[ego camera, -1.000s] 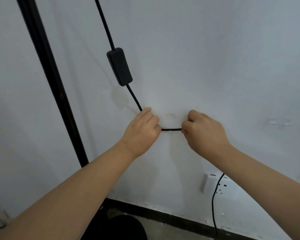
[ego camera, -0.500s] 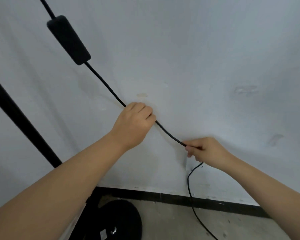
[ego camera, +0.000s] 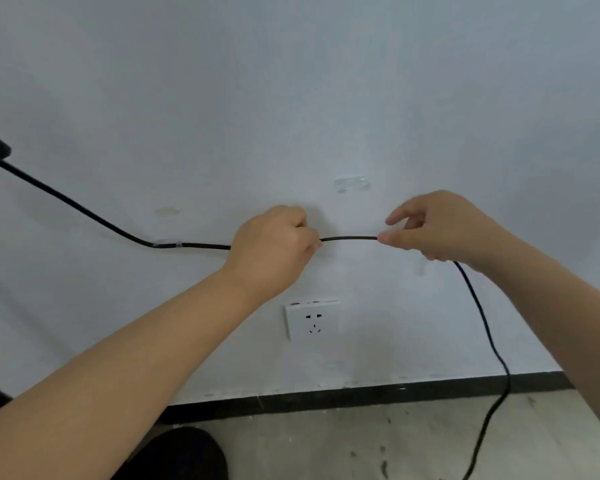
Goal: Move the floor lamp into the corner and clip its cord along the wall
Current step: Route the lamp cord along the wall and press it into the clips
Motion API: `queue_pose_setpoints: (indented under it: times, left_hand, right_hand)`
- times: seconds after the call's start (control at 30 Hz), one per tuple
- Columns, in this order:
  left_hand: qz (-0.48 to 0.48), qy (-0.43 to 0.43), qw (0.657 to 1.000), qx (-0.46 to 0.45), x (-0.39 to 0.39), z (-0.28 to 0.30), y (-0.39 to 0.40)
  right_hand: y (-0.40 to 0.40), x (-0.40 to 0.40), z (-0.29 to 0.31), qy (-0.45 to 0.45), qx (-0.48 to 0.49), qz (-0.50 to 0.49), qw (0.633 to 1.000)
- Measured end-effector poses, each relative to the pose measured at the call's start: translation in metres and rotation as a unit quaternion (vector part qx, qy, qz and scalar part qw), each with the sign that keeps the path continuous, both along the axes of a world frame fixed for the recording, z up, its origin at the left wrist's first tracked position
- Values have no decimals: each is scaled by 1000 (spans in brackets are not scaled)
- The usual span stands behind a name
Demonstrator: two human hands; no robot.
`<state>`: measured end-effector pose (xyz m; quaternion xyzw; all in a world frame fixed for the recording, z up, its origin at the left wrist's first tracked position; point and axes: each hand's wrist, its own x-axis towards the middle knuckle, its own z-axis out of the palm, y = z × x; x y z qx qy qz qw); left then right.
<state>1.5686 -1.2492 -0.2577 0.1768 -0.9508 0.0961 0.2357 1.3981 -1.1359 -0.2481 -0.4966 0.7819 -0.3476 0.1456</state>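
My left hand (ego camera: 274,249) clenched around the black cord (ego camera: 349,238), my right hand (ego camera: 440,230) pinching it, cord stretched level along the wall (ego camera: 291,98), clear clip (ego camera: 167,244) gripping it, socket (ego camera: 312,322) below.

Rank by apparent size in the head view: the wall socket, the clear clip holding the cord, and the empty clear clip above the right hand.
1. Wall socket, clearly largest.
2. Empty clear clip and clear clip holding the cord: look alike; not ranked.
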Motion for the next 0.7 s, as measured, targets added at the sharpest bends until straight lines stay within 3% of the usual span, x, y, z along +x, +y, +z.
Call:
queue_pose_setpoints:
  times: [0.2, 0.33, 0.5, 0.7]
  left_hand:
    - [68, 26, 996, 41, -32, 6, -2]
    - [83, 109, 990, 39, -38, 12, -3]
    - [96, 82, 992, 16, -42, 14, -3]
    - [53, 39, 997, -44, -43, 26, 3]
  right_hand:
    - [8, -5, 27, 140, -28, -15, 990]
    - [2, 4, 34, 211, -56, -62, 974]
    - [-7, 14, 43, 317, -48, -83, 944]
    - [-11, 21, 59, 372, -65, -62, 924]
